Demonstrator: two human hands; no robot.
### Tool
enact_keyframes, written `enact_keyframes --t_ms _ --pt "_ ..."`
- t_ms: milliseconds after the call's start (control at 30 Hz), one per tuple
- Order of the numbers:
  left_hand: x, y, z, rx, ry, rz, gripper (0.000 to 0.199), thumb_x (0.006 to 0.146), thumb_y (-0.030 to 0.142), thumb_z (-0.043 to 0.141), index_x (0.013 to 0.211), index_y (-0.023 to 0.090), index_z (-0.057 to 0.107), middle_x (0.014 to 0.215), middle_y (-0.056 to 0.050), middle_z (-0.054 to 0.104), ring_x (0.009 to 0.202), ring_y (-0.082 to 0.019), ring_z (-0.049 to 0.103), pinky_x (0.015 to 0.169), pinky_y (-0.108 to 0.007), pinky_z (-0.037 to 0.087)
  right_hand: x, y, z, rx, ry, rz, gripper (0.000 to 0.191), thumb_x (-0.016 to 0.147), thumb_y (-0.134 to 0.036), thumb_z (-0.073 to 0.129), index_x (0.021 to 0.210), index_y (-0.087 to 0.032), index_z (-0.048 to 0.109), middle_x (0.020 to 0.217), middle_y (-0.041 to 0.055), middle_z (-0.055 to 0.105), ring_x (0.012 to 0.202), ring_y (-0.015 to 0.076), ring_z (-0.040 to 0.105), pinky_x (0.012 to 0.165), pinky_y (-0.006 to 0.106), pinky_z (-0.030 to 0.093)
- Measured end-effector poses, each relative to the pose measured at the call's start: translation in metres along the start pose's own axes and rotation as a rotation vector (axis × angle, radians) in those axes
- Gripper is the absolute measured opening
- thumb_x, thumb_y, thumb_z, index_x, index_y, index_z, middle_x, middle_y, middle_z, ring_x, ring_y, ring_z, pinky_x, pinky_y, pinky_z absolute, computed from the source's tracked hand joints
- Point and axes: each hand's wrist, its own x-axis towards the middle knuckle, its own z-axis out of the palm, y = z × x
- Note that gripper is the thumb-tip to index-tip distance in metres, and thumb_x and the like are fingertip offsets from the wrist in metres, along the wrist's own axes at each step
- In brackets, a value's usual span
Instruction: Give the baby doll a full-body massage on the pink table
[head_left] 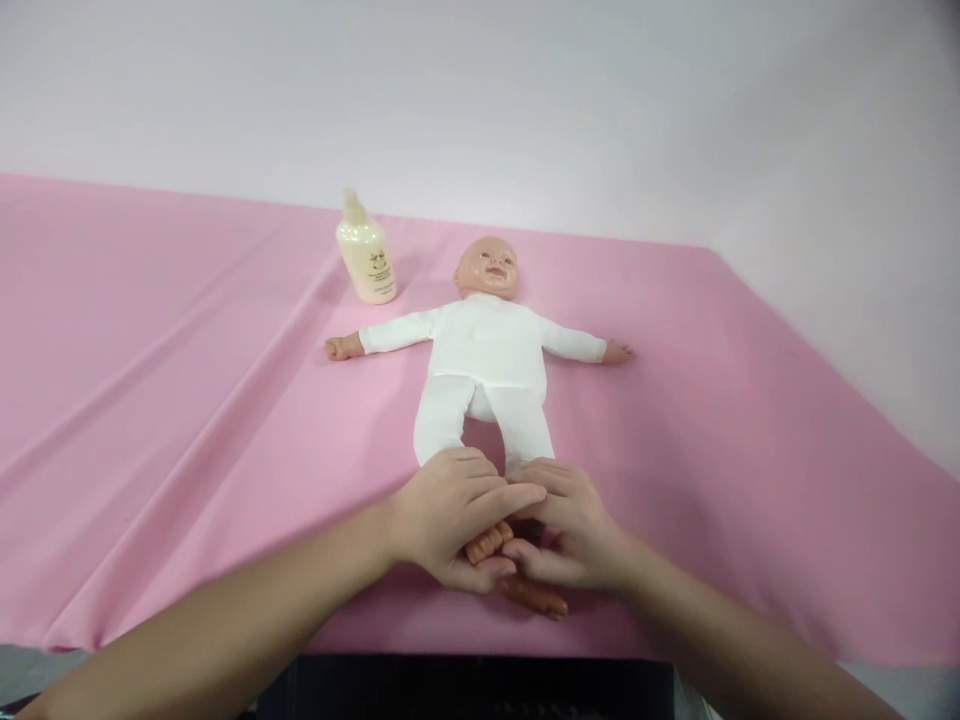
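Observation:
A baby doll (pixel 491 340) with a soft white body lies on its back, head toward the far side, arms stretched out sideways and legs toward me. My left hand (pixel 457 510) is closed round the doll's lower leg and foot on the left. The toes of that doll's foot (pixel 489 540) poke out between my thumb and fingers. My right hand (pixel 566 520) is wrapped at the same foot and the lower legs, its fingertips meeting those of my left hand. The other doll's foot (pixel 536 597) shows below my hands. My fingers hide the ankles.
A pale yellow pump bottle (pixel 367 255) stands left of the doll's head, above its outstretched arm. A pink cloth (pixel 187 400) with creases on the left covers the table. Behind it is a white wall (pixel 480 110). Something dark (pixel 480 688) lies below the near table edge.

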Motion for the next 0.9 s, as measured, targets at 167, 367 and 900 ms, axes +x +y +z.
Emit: enact_keyframes --t_ms 167,367,900 --pt "-0.0009 -0.0003 -0.0008 -0.005 -0.021 -0.009 0.05 0.091 0.051 0.035 0.127 0.016 0.044 0.069 0.0 0.062 0.056 -0.016 0.057 0.057 -0.031 0.043 -0.0002 -0.0005 -0.0013 0.0 -0.015 0.008 0.018 0.089 -0.035 0.057 0.092 -0.019 0.063 0.08 0.004 0.067 0.075 0.0171 0.063 0.07 0.031 0.052" --pt "-0.0007 -0.0006 -0.0003 0.009 -0.026 -0.009 0.056 0.091 0.056 0.038 0.132 0.017 0.041 0.074 -0.001 0.064 0.061 -0.017 0.059 0.059 -0.031 0.044 0.0022 -0.0028 -0.003 -0.033 0.01 0.016 0.022 0.091 -0.039 0.057 0.089 -0.018 0.064 0.079 0.0045 0.068 0.073 0.0165 0.064 0.07 0.031 0.053" --pt "-0.0024 -0.0019 0.0011 0.081 -0.102 -0.022 0.073 0.085 0.069 0.049 0.133 0.015 0.038 0.084 -0.004 0.065 0.072 -0.02 0.061 0.06 -0.032 0.045 0.0052 -0.0044 -0.0046 -0.066 0.033 0.011 0.026 0.093 -0.041 0.056 0.091 -0.018 0.066 0.084 0.0061 0.071 0.075 0.016 0.066 0.068 0.029 0.055"
